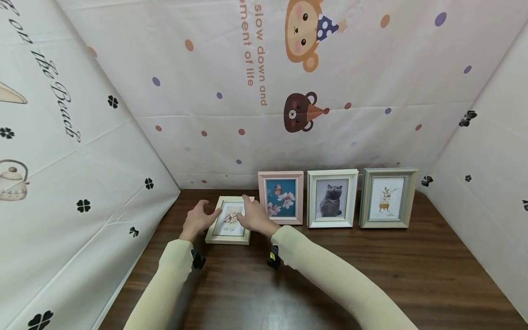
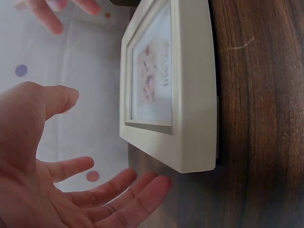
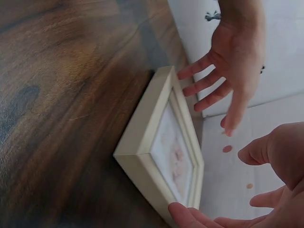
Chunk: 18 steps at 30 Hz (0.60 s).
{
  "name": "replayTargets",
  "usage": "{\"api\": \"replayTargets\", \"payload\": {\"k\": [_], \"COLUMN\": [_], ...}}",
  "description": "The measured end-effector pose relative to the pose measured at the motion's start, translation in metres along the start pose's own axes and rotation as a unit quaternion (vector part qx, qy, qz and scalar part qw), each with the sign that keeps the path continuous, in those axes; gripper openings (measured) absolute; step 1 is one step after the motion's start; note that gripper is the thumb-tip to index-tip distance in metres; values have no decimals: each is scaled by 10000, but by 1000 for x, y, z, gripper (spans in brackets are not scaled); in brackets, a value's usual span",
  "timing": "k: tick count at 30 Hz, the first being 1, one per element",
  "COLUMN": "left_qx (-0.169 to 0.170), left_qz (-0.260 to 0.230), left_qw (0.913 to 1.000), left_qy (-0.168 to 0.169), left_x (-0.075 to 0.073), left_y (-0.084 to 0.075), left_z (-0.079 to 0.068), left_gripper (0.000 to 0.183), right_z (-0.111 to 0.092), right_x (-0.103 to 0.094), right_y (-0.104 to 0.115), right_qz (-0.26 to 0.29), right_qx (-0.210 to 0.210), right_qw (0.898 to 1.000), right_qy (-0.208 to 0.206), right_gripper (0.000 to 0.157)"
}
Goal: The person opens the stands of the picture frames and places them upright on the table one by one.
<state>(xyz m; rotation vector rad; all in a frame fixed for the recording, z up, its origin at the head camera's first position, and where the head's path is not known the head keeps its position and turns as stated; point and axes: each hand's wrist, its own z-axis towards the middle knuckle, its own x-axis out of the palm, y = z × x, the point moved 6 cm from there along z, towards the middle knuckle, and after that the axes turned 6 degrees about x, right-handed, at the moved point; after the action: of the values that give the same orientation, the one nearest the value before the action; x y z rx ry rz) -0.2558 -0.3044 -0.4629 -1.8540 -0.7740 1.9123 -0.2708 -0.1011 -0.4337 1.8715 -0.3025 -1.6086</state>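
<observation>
A cream picture frame (image 1: 227,240) with a pink flower print lies flat, picture up, on the dark wooden table (image 1: 264,284). At its left side is my left hand (image 1: 198,219), fingers spread and thumb reaching over the frame's edge. The left wrist view shows that hand's fingers (image 2: 137,204) beside the frame corner, holding nothing. Over the right side comes my right hand (image 1: 256,216), thumb above the picture. In the right wrist view its fingertips (image 3: 181,213) are right at the frame's rim, and the fingers are loosely extended.
A pink frame (image 1: 281,174) with blossoms, a white frame (image 1: 332,224) with a grey cat and a beige-grey frame (image 1: 412,199) with a potted plant stand upright along the back. Printed white cloth (image 1: 198,110) walls the table at back and sides.
</observation>
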Motion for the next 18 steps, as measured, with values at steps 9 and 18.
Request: {"api": "replayTargets", "payload": {"k": [9, 18], "left_qx": [-227, -283], "left_qz": [-172, -147], "left_qw": [9989, 9974], "left_qy": [370, 646], "left_x": [11, 16], "left_y": [8, 9], "left_z": [8, 10], "left_gripper": [67, 51], "right_z": [11, 18], "right_x": [19, 38], "right_y": [-11, -18], "right_qz": [-91, -203], "right_qx": [497, 897], "right_qw": [9985, 9941], "right_qy": [232, 575], "right_gripper": [71, 74]}}
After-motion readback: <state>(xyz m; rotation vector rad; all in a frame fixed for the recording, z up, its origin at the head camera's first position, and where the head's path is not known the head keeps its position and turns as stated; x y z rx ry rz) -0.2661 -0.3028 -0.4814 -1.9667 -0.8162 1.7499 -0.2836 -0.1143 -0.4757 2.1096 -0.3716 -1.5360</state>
